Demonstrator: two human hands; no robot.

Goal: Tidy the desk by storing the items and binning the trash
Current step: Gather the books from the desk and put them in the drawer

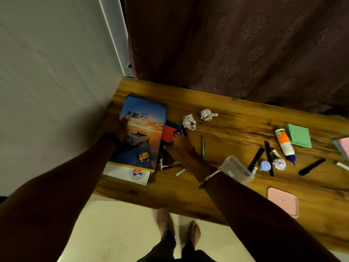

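Wood-grain desk (236, 129) fills a corner between a white wall (47, 82) on its left edge and a dark curtain (236, 44) along its far edge.

At the desk's left edge, the left hand (122, 127) holds the side of a blue notebook (145, 118). Its thumb lies on the cover and the other fingers are hidden behind the edge. A white book (124, 172) lies under the notebook and juts out toward the near edge. The right hand (179, 148) rests just beside the notebook with bent fingers on a red booklet (168, 134); blur hides whether it pinches anything. A dark wrapper (168, 163) lies at that hand's near side, and a green pen (203, 148) lies just right of it.

Toward the far edge sit two paper balls (189, 122), with a small eraser (214, 114) touching the farther one. By the right wrist stands a clear plastic box (237, 169). Right of the box are two black markers (255, 158), a small blue jar (265, 165) and a third paper wad (279, 163). Farther right a glue bottle (284, 144) lies beside green sticky notes (299, 138), and a black pen (311, 166) lies nearer the near edge. Pink paper (343, 148) reaches the right edge of view. A pink tray (283, 204) sits at the near edge.
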